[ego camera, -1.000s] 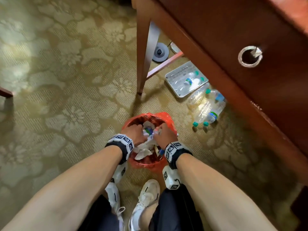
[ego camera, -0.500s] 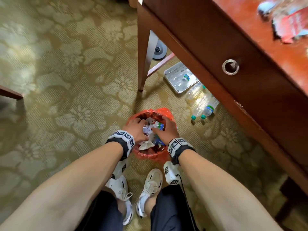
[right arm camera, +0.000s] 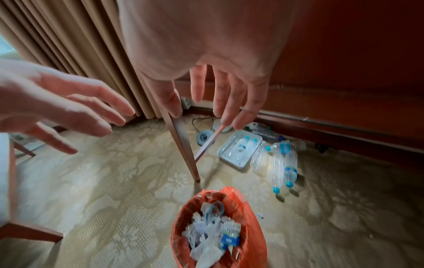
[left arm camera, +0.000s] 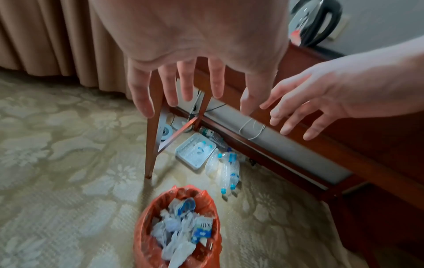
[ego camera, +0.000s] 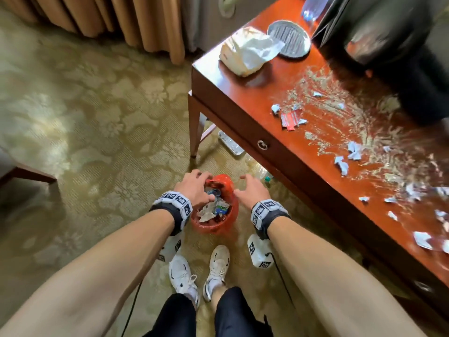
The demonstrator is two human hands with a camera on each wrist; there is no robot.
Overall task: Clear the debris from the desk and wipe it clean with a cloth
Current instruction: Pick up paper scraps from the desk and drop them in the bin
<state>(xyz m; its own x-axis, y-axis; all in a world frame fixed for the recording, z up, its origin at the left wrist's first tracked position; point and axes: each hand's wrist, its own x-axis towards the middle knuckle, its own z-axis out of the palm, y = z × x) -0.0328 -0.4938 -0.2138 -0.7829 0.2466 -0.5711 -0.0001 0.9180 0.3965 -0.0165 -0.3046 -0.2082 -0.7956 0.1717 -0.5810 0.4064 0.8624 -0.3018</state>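
Head view: my left hand and right hand spread wide, empty, above orange-lined bin on carpet. Paper scraps and crumb smear on table; cloth near far corner.

Left wrist view: bin heaped with scraps. Risk: pressing more in tips it, spills onto carpet.

Right wrist view: bottles lying just beyond bin. Risk: I knock them on reaching down.

Orange-lined bin, reddish-brown desk, olive floral-patterned carpet.
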